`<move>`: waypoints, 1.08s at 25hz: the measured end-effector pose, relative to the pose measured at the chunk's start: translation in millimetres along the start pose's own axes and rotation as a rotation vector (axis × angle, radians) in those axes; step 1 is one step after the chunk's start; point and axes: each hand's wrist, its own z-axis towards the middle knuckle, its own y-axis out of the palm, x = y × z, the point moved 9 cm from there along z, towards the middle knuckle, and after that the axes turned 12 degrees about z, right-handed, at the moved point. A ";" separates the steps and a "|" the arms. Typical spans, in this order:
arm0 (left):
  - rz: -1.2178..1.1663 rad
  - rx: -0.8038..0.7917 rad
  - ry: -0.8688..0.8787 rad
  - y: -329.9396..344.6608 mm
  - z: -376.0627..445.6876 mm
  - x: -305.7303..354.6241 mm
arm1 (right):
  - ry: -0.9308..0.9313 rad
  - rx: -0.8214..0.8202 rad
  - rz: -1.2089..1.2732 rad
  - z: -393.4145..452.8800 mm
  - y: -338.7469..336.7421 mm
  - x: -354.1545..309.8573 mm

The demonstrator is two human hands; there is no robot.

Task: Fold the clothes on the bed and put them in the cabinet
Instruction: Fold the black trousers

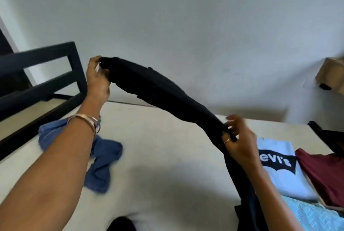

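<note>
Above the bed [167, 156], the left hand [97, 80] and right hand [237, 137] each grip a dark garment [163, 91], stretched between them. Folding seems underway; next likely means laying it flat on the bed beside the folded white shirt [283, 167].

Bedroom: bed [167, 137] with black frame [46, 74], clothes [104, 160] strewn.

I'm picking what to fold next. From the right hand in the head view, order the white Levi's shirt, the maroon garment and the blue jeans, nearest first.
From the right hand, which grips the black garment:
1. White Levi's shirt, just beside it on the right.
2. Maroon garment, farther right, by the bed's edge.
3. Blue jeans, across the bed, under the left forearm.
</note>
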 end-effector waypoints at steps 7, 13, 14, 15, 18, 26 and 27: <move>0.237 -0.020 -1.004 -143.4 -213.5 -324.8 | 0.009 -1.143 -0.375 -263.4 233.2 83.1; 0.298 0.166 -1.419 -159.6 -323.4 -431.5 | 0.225 -1.176 -0.590 -333.8 241.1 139.3; 0.356 0.171 -1.400 -160.2 -324.0 -439.9 | 0.277 -1.129 -0.599 -335.8 237.4 148.2; 0.398 0.169 -1.383 -161.1 -321.9 -446.8 | 0.308 -1.095 -0.587 -334.8 234.4 153.4; 0.423 0.247 -1.327 -153.8 -307.0 -429.6 | 0.141 -0.959 -0.451 -324.8 231.0 145.1; 1.478 -0.300 -0.728 -45.4 -326.5 -354.6 | 1.277 -0.327 0.209 -357.4 146.9 194.1; 1.498 -0.483 -0.551 -10.8 -340.7 -349.6 | 1.406 -0.165 0.305 -369.5 132.1 201.4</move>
